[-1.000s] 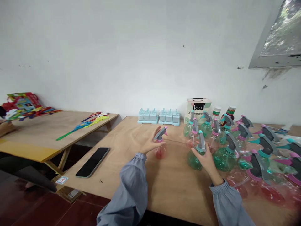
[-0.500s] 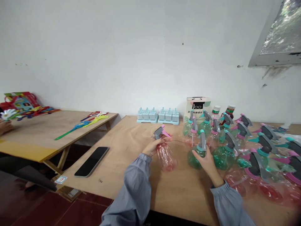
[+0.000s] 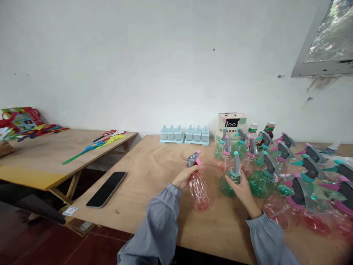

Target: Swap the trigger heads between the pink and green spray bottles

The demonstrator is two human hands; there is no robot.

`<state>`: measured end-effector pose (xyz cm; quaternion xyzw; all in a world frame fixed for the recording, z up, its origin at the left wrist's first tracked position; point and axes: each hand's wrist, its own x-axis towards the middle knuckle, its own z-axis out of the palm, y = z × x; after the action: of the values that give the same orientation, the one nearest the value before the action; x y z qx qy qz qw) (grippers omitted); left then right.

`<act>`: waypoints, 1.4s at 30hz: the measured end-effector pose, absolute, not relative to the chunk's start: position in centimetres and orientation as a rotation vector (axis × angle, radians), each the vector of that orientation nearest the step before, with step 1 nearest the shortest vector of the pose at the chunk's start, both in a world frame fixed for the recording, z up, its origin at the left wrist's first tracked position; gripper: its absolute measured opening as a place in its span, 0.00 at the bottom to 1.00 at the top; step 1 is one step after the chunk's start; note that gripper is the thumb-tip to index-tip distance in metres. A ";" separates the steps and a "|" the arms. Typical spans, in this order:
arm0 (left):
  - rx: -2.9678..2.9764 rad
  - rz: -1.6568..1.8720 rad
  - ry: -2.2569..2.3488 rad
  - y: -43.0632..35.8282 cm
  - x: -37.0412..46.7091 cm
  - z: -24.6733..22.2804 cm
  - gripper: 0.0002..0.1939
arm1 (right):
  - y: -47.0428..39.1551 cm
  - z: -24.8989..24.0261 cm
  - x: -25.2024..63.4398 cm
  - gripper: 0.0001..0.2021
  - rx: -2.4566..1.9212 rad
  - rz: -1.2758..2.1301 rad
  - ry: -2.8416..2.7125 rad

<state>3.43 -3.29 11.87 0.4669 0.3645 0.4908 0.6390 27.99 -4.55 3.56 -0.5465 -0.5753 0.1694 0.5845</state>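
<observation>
My left hand (image 3: 186, 176) is closed around the neck of a clear pink spray bottle (image 3: 200, 195), just under its grey and pink trigger head. The bottle leans, its head tipped to the left. To the right, my right hand (image 3: 242, 187) has its fingers around a green spray bottle (image 3: 227, 184) with a grey and teal head, which stands on the wooden table (image 3: 138, 191). More pink and green spray bottles stand in a group beyond and beside my right hand, among them a green one (image 3: 261, 183) and a large pink one (image 3: 295, 206).
A phone (image 3: 107, 189) lies at the table's left. Two light blue ice-pop molds (image 3: 172, 135) and a paper bag (image 3: 230, 127) stand near the wall, with two capped bottles beside the bag. Colourful hand-shaped items (image 3: 91, 147) lie on another table (image 3: 49, 154), where another person's hand (image 3: 5, 149) shows.
My left hand has brought the pink spray bottle slightly nearer to me and to the right. My right hand stays on the green spray bottle.
</observation>
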 end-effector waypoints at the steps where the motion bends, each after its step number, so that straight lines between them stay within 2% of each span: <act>1: 1.096 1.111 0.796 -3.4 3.4 12.0 0.16 | -4.5 3.5 28.0 0.24 -1.271 0.394 -1.345; 3: 1.167 1.095 0.723 -3.7 3.5 12.1 0.17 | -4.5 3.4 28.0 0.24 -1.270 0.386 -1.346; 9: 1.194 1.187 0.787 -3.8 4.1 12.2 0.08 | -4.4 3.3 28.1 0.23 -1.269 0.394 -1.350; 18: 1.171 1.164 0.821 -3.4 3.6 11.9 0.05 | -4.5 3.4 28.1 0.23 -1.275 0.381 -1.356; 25: 1.209 1.116 0.780 -3.6 3.0 12.3 0.11 | -4.5 3.5 28.1 0.25 -1.276 0.382 -1.357; 31: 1.098 1.211 0.877 -3.5 3.0 12.3 0.05 | -4.5 3.3 28.2 0.24 -1.281 0.381 -1.358; 42: 1.164 1.328 0.918 -2.8 2.4 11.1 0.05 | -4.4 3.4 28.1 0.25 -1.276 0.413 -1.339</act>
<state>2.35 -2.77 11.06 0.4906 0.3870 0.5595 0.5445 28.09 -4.42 3.36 -0.5469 -0.5736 0.1768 0.5837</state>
